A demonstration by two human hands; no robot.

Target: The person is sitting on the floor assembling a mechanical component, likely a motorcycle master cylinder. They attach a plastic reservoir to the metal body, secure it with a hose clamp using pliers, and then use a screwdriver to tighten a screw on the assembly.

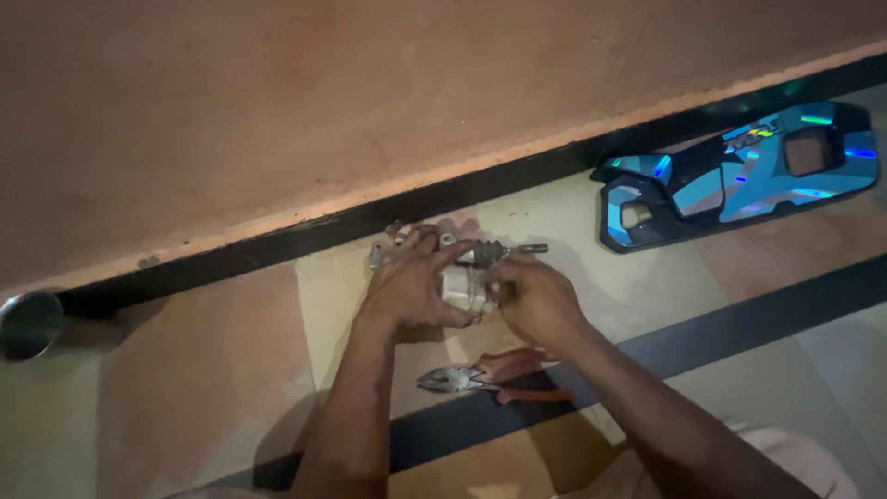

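My left hand (407, 286) is curled shut around a small metal lock assembly (459, 286), held just above the tiled floor (231, 370); my right hand (536, 296) pinches its right side. Its keyed shaft (508, 249) sticks out rightward, long axis roughly parallel to the wall. Work looks mid-way: part still whole, as far as I can judge. Pliers (480, 379) lie untouched below; an iridescent panel (739, 171) lies well apart, right.

No packages, labels, signs or screens are showing anywhere in the view (neither on the floor nor along the wall).
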